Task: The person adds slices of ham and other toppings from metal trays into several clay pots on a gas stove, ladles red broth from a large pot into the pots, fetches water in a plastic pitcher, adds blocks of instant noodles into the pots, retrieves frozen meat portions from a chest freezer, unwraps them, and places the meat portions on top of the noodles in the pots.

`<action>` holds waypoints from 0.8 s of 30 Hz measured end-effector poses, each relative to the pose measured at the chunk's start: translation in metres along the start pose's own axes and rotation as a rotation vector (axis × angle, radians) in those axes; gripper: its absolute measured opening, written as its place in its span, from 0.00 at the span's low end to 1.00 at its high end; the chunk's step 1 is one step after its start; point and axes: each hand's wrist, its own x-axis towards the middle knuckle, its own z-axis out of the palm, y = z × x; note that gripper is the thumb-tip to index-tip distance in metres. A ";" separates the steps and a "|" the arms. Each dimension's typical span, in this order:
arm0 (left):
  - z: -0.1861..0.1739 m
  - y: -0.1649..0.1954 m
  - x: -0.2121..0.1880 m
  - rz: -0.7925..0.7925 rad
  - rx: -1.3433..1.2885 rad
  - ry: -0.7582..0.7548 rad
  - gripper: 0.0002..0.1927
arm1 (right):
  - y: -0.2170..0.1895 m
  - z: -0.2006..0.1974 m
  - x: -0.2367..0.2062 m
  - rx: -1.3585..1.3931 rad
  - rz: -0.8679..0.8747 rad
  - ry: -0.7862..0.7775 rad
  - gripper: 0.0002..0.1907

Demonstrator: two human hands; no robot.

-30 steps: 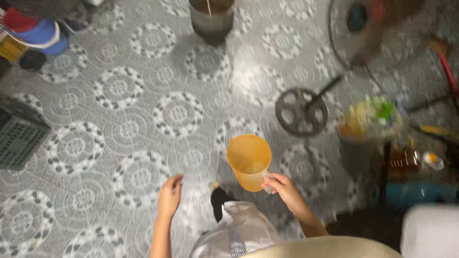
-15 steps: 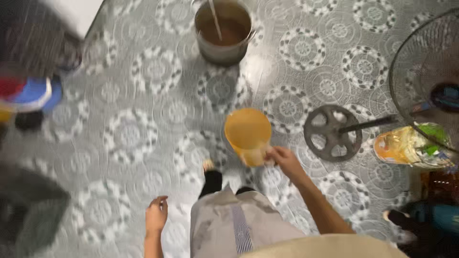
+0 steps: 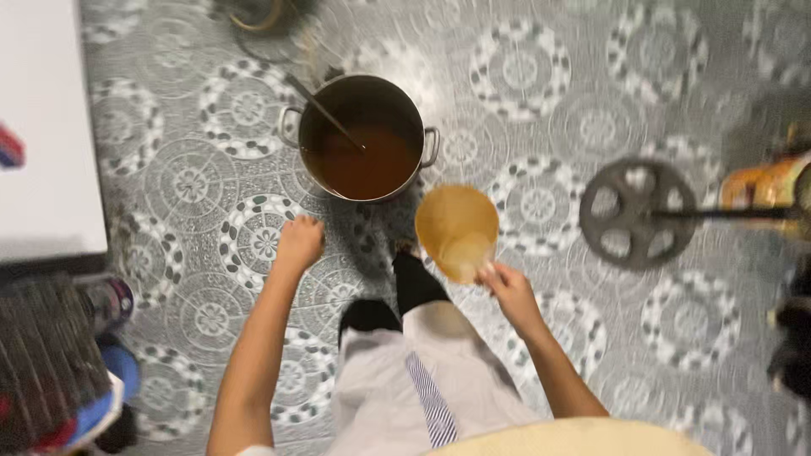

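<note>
Right hand gripping orange cup

We see grey patterned floor tiles throughout; white furniture surface at upper left, dim light.
</note>
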 end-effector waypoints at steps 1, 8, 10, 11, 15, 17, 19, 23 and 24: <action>0.006 -0.020 0.031 0.035 0.056 -0.022 0.10 | -0.013 0.013 0.019 -0.006 -0.013 0.029 0.18; 0.047 -0.132 0.264 0.277 0.414 -0.084 0.19 | -0.041 0.104 0.093 0.248 0.150 0.278 0.15; 0.063 -0.146 0.325 0.372 0.501 -0.095 0.22 | -0.046 0.129 0.103 0.270 0.209 0.368 0.16; 0.071 -0.147 0.353 0.400 0.516 -0.116 0.23 | -0.047 0.137 0.112 0.277 0.228 0.402 0.16; 0.122 -0.179 0.407 0.352 0.499 -0.437 0.24 | -0.076 0.215 0.097 0.501 -0.012 0.497 0.23; 0.143 -0.188 0.412 0.178 0.358 -0.569 0.22 | -0.070 0.239 0.099 0.546 -0.093 0.553 0.23; 0.157 -0.196 0.407 0.081 0.255 -0.666 0.21 | -0.070 0.269 0.098 0.482 0.230 0.638 0.19; 0.164 -0.189 0.357 0.528 0.284 -0.718 0.14 | -0.065 0.297 0.082 0.484 0.509 0.653 0.18; 0.164 -0.178 0.340 0.580 0.237 -0.725 0.14 | -0.067 0.304 0.077 0.521 0.506 0.666 0.18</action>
